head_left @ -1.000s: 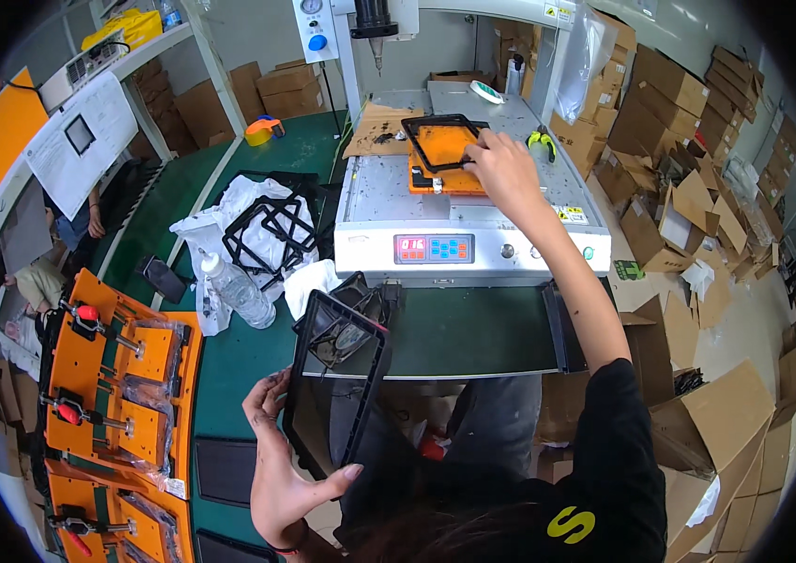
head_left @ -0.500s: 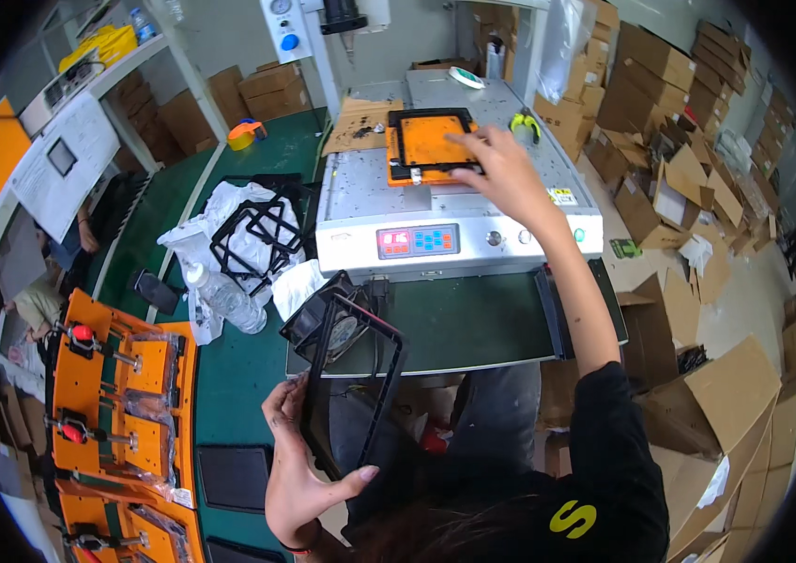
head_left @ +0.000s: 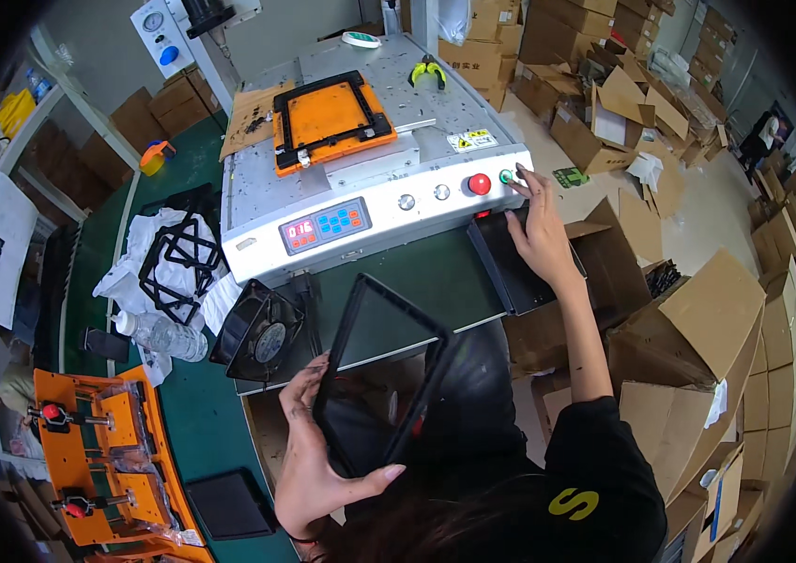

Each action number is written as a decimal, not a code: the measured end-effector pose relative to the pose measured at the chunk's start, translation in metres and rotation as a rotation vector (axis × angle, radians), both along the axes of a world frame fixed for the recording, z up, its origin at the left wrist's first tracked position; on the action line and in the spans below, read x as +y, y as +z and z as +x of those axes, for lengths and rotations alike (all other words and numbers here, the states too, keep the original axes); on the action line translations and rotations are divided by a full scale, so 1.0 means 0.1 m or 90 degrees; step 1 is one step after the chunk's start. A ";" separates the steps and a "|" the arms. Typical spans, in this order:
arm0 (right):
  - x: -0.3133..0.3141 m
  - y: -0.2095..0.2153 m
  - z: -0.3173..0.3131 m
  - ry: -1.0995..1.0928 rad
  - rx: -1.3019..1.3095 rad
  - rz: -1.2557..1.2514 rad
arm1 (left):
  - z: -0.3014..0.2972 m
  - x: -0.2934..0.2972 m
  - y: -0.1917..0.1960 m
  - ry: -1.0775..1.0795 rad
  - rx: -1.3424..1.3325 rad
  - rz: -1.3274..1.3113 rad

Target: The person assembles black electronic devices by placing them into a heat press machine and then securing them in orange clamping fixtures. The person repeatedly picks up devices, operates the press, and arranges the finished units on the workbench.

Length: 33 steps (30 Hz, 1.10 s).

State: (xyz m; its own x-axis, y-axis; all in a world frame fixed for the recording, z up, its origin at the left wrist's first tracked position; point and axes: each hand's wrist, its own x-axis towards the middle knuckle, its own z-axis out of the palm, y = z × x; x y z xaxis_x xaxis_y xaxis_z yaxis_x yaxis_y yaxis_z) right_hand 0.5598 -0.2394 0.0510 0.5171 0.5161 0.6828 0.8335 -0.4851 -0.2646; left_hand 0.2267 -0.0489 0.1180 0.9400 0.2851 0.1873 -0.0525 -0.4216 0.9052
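My left hand [head_left: 323, 460] grips a thin black rectangular frame [head_left: 349, 324] by its edges, tilted above my lap. At the machine's front panel, my right hand [head_left: 541, 235] is empty with its fingers apart, a fingertip at the green button [head_left: 507, 176]; whether it presses cannot be seen. A red knob [head_left: 479, 184] sits just left of that button. On the machine [head_left: 257, 214], an orange fixture plate [head_left: 328, 117] carries another black frame [head_left: 297, 155]. The panel also holds a lit display with blue keys [head_left: 326, 226].
Left on the green bench lie black frames [head_left: 177, 267] on white bags, a water bottle [head_left: 161, 336], a small black fan [head_left: 262, 328] and orange clamp fixtures [head_left: 116, 450]. A black tray [head_left: 513, 267] sits under my right hand. Cardboard boxes [head_left: 689, 347] crowd the right side.
My right hand has left the orange fixture and moved right and down to the green button. My view has turned right. My left hand still holds the black frame.
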 end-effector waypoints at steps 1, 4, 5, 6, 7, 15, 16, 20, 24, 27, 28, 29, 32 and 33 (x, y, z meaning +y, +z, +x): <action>0.03 0.05 0.00 -0.016 -0.010 -0.045 | 0.01 -0.03 0.02 -0.002 0.003 -0.004; 0.07 0.20 0.02 -0.017 -0.031 -0.144 | 0.08 -0.08 -0.01 -0.021 0.005 0.021; 0.07 0.24 0.04 -0.009 -0.036 -0.172 | 0.12 -0.08 0.00 -0.032 0.004 0.036; 0.07 0.24 0.04 0.010 -0.009 -0.102 | 0.13 -0.10 0.00 -0.039 0.004 0.050; 0.05 0.23 0.03 0.028 0.021 -0.033 | 0.14 -0.13 0.02 -0.036 0.004 0.043; 0.51 0.17 -1.34 0.699 0.934 0.602 | 0.40 -0.44 -0.02 -0.007 -0.008 0.160; 0.55 0.19 -1.40 0.716 0.957 0.615 | 0.39 -0.51 -0.03 0.010 0.011 0.172; 0.52 0.12 -1.35 0.933 1.019 0.681 | 0.20 -0.35 -0.24 -0.133 0.009 -0.301; 0.59 -0.12 -1.40 1.066 1.169 0.669 | 0.29 -0.31 -0.76 -0.526 0.048 -0.760; 0.75 -0.28 -1.53 0.874 1.297 0.465 | 0.53 -0.68 -1.06 -0.656 -0.070 -1.115; 0.72 -0.18 -1.54 0.612 1.406 0.343 | 0.61 -0.81 -1.11 -0.706 -0.102 -1.224; 0.65 -0.28 -1.54 0.831 1.259 0.451 | 0.62 -0.90 -1.16 -0.723 -0.122 -1.285; 0.28 -0.39 -1.35 0.835 0.870 0.470 | 0.58 -0.93 -1.15 -0.734 -0.112 -1.272; 0.10 -0.36 -1.21 0.592 0.733 0.442 | 0.57 -0.90 -1.17 -0.738 -0.112 -1.188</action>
State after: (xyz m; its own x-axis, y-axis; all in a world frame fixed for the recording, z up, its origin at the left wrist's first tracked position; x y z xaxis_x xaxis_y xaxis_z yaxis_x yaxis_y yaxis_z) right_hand 0.4388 -0.2297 0.0155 0.5934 0.6991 0.3990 -0.0266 0.5124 -0.8583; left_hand 0.2840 -0.1385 0.0012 0.7889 -0.3232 0.5226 0.3309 0.9401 0.0818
